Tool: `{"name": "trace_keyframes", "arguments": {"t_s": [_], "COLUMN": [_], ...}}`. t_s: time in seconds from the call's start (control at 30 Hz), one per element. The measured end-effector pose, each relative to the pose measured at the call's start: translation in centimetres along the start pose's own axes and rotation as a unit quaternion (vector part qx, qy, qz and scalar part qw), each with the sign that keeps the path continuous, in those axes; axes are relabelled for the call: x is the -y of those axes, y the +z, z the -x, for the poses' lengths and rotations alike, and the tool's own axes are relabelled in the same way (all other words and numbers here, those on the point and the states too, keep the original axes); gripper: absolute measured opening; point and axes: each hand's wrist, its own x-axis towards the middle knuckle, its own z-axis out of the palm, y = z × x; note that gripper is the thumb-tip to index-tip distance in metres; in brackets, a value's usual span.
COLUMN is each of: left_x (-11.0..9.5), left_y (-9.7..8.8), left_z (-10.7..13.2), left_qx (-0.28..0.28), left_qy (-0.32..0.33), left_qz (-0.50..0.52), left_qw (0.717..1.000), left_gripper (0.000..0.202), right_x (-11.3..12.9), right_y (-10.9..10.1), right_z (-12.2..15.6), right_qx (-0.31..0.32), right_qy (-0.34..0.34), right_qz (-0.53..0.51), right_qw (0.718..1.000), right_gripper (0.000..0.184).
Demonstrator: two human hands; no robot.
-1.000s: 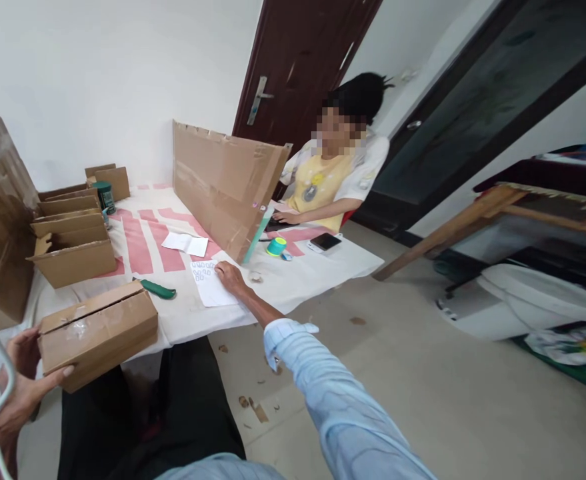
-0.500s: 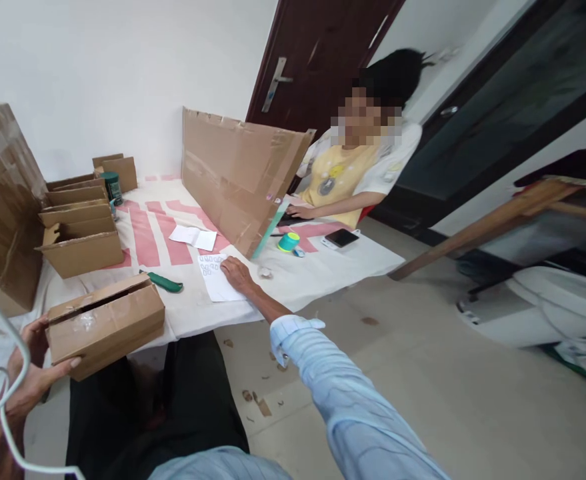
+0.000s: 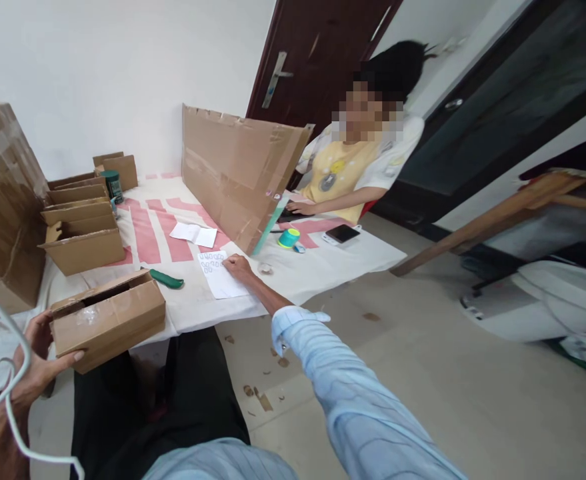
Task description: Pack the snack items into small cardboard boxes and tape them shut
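My left hand [image 3: 43,363] grips the near left end of a brown cardboard box [image 3: 117,327], its thumb on the front side. The box is tilted at the table's front edge, with a dark gap along its top and a patch of clear tape on it. My right hand [image 3: 239,267] reaches out with its fingers curled together at the right edge of a white sheet of paper [image 3: 220,283]. Rows of small looped marks show on that sheet; the fingertips are partly hidden. Between box and sheet lies a green-handled tool [image 3: 167,279], perhaps a cutter.
A large taped carton [image 3: 3,213], small open boxes [image 3: 85,250] and a green jar [image 3: 111,183] stand left. A cardboard panel [image 3: 237,173] stands mid-table, near a folded paper [image 3: 193,234]. Beyond sits a person [image 3: 343,173], near a teal tape roll [image 3: 289,238] and a phone [image 3: 343,233].
My right hand has shifted slightly right on the sheet, with its fingers more curled, and more of the marks show. My left hand still holds the box, its top gap showing a little wider.
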Motion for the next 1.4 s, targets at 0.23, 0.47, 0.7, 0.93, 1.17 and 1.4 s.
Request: {"name": "trace_keyframes", "arguments": {"t_s": [0.23,0.47,0.7,0.93,1.17,1.4], "left_x": [-0.9,-0.4,0.1,-0.1,-0.5,-0.8], "left_y": [0.1,-0.7,-0.8,-0.7,-0.7,-2.2], "left_z": [0.0,-0.1,0.1,0.2,0.5,0.3], "left_qx": [0.048,0.118,0.148,0.142,0.149,0.219], "left_qy": [0.002,0.025,0.031,0.019,0.011,-0.004], "left_qz": [0.015,-0.032,-0.05,-0.041,-0.029,0.087], "left_qw": [0.999,0.992,0.987,0.989,0.988,0.972], "left_gripper": [0.103,0.123,0.129,0.128,0.136,0.131], "right_x": [1.4,2.2,4.3,15.9,27.4,24.9], "right_y": [0.0,-0.2,-1.4,-2.0,-4.4,-3.9], "right_z": [1.1,2.9,4.9,5.7,10.9,17.0], "right_qx": [-0.011,-0.023,-0.098,-0.089,0.101,-0.043], "right_qy": [0.028,0.0,-0.054,-0.201,-0.456,-0.497], "right_qz": [-0.006,-0.007,-0.035,-0.115,-0.111,-0.044], "right_qw": [1.0,1.0,0.993,0.969,0.877,0.866], "right_gripper": [0.012,0.009,0.011,0.026,0.02,0.022]}}
